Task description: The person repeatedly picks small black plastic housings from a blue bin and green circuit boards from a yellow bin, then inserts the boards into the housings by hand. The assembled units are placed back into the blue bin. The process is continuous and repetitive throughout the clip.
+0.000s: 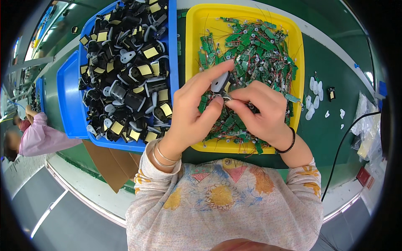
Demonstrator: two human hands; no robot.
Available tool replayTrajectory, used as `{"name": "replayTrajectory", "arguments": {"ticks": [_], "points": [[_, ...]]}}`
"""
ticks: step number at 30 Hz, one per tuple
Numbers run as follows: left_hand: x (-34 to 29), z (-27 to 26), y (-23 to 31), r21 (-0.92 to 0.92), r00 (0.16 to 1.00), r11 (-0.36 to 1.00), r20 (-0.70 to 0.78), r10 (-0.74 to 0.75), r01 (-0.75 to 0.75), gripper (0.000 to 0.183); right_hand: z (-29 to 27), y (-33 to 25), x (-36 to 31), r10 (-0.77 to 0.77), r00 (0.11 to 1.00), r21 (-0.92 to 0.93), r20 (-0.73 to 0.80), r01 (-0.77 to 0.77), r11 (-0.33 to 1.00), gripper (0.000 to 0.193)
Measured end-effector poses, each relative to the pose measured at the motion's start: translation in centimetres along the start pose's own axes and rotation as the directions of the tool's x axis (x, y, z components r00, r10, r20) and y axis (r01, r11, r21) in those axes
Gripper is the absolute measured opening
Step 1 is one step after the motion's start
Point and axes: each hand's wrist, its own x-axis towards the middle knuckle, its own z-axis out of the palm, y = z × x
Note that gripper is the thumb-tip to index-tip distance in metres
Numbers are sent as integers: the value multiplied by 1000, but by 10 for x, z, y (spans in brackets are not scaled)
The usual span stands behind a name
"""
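My two hands meet over the near part of a yellow tray [191, 42]. Between them is a black housing with a grey oval plate [218, 83]. The fingers of my left hand [190, 104] are parted around it, thumb at its near end, forefinger reaching past its far end; the thumb and forefinger of my right hand [264, 106] pinch at its near end, on a detail too small to tell. I judge this piece to be midway through handling; whether a board is already inside is hidden. Green wired circuit boards [257, 46] fill the tray, and similar black housings [136, 100] with cream pads heap a blue bin [173, 50] at left, so much of the batch seems left. Which pieces, if any, are complete I cannot tell.

The green bench [320, 140] carries, at right, white oval pieces [315, 85], a small black part [331, 94], a black cable [336, 157] and clear plastic bags [368, 121]. Brown cardboard [109, 165] stands below the bin. Farther left, beyond the grey floor [31, 205], a person in pink [46, 137] sits.
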Motion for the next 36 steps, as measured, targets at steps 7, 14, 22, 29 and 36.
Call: {"name": "replayTrajectory", "arguments": {"ticks": [7,14,22,29,36], "points": [[1,-7,4,188,999,982,30,19,-25,51,-7,0,2,261,955,391,140,-295,872,10],[3,2,2,-316,998,948,-42,-47,32,54,-1,3,1,307,931,541,200,-366,757,9],[2,-1,5,-306,992,944,11,-125,122,53,-2,4,4,56,986,170,156,-82,982,11],[-4,0,0,-134,999,991,-43,2,-8,48,0,1,3,-66,991,54,119,60,997,13],[-3,-2,-1,-67,994,994,-63,87,-91,47,0,-8,4,-78,994,13,81,77,997,16]]}}
